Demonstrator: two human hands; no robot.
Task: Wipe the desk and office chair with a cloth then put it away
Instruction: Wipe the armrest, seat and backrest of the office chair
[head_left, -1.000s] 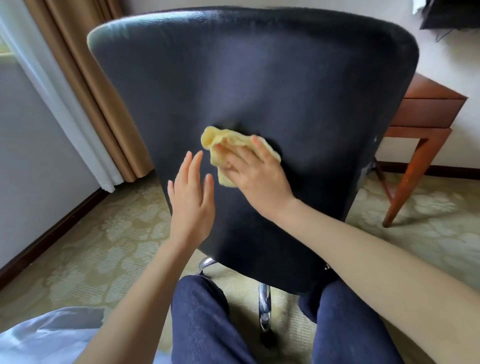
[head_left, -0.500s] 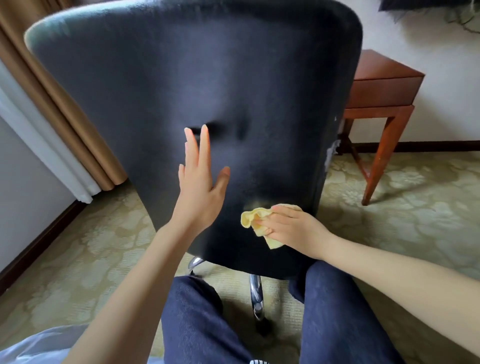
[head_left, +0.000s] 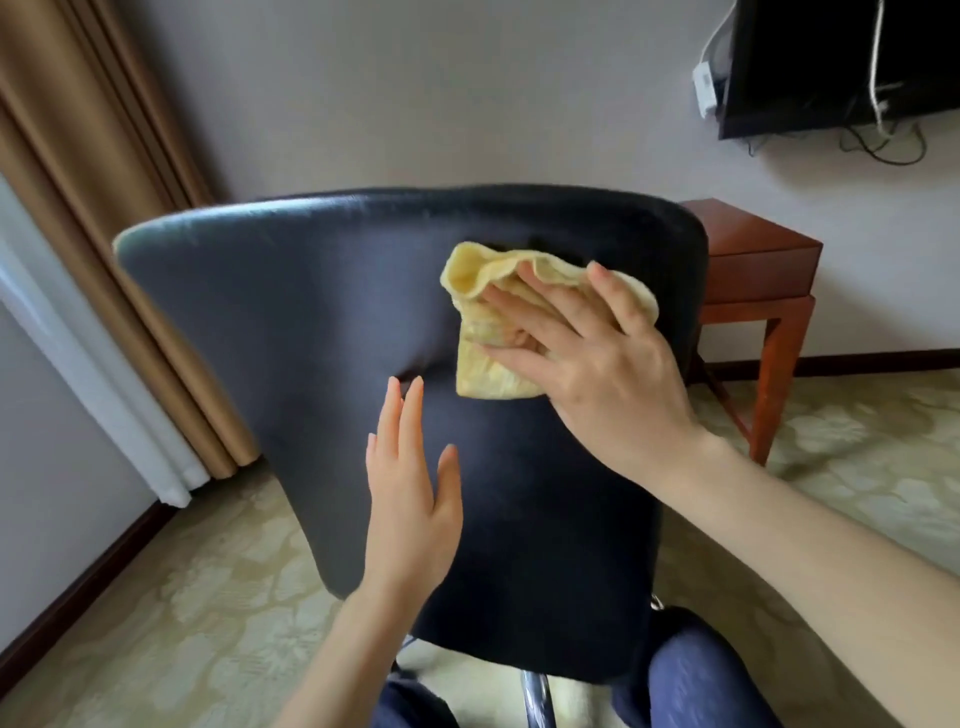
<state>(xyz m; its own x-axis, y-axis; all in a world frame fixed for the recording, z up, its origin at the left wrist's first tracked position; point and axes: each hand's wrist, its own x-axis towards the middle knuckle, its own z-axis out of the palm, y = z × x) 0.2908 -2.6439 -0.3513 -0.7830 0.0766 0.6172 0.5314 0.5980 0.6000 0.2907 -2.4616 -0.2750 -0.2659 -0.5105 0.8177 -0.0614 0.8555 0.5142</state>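
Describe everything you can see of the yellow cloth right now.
The soft pale-yellow fabric cloth is bunched and folded, not spread flat, with a loose fold standing open at its top left. It lies against the upper back of the dark padded office chair backrest, right of centre. The right hand presses it there with spread, fairly straight fingers, covering its right part. The left hand is apart from it, lower on the backrest.

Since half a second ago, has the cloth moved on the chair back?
Yes. The cloth under the right hand has gone from the lower edge of the chair back up to near its top edge.
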